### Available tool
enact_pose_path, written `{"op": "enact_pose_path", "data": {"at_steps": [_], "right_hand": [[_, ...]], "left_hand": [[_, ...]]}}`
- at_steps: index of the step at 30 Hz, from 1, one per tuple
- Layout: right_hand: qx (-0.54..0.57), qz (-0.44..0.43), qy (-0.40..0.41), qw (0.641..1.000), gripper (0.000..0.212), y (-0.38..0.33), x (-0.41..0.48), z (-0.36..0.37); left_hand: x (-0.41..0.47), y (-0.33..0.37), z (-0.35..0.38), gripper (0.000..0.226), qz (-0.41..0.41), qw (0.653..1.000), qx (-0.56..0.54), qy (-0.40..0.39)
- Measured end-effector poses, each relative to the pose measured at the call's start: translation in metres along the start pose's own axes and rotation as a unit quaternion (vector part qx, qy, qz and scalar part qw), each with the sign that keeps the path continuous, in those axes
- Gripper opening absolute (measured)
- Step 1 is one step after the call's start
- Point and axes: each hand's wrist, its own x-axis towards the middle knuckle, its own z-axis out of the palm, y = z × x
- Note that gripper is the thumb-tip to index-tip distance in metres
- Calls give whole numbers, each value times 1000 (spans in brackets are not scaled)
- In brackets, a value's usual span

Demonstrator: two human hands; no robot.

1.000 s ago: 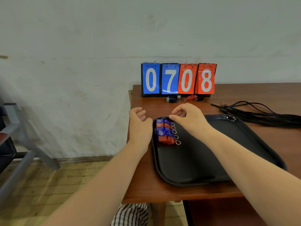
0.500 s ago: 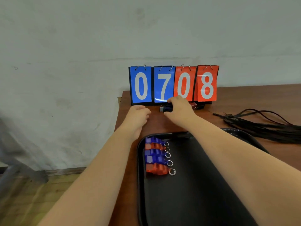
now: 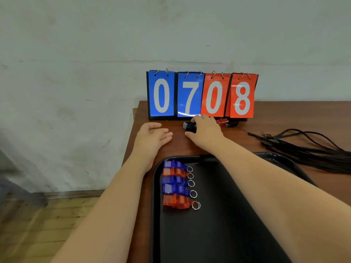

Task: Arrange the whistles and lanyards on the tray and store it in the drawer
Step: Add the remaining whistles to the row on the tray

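On the wooden counter (image 3: 284, 114) the black tray (image 3: 218, 234) is seen nearest, the black lanyards (image 3: 307, 149) lying off it to the right. The right hand (image 3: 206, 131), over the tray a second ago, has been brought to the scoreboard (image 3: 201, 95) foot, and the left hand (image 3: 152, 135) – curled earlier – is now laid open beside it. Five whistles (image 3: 176, 184) remain lined up at the tray's left edge – a dark whistle (image 3: 189, 126) is pinched by the right hand

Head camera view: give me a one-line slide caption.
Right hand grips a dark whistle by the scoreboard; five whistles line the black tray.
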Motion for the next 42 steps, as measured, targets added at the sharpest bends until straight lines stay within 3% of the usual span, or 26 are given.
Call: {"op": "enact_pose_path", "data": {"at_steps": [7, 19, 26, 29, 35, 42], "right_hand": [[82, 27, 19, 996, 35, -11, -7, 0], [69, -29, -22, 997, 31, -20, -25, -6], [232, -31, 16, 972, 29, -27, -40, -7], [289, -39, 33, 956, 30, -36, -42, -12], [300, -66, 47, 950, 32, -51, -43, -18], [318, -65, 43, 945, 31, -46, -46, -15]], "left_hand": [[0, 1, 1, 31, -4, 1000, -23, 0], [-1, 0, -2, 41, 2, 997, -62, -48], [2, -2, 6, 45, 4, 993, -62, -97], [2, 0, 5, 40, -14, 986, -116, -122], [-6, 10, 7, 37, -90, 934, -268, -219], [-3, 7, 5, 28, -63, 944, -253, -204]]}}
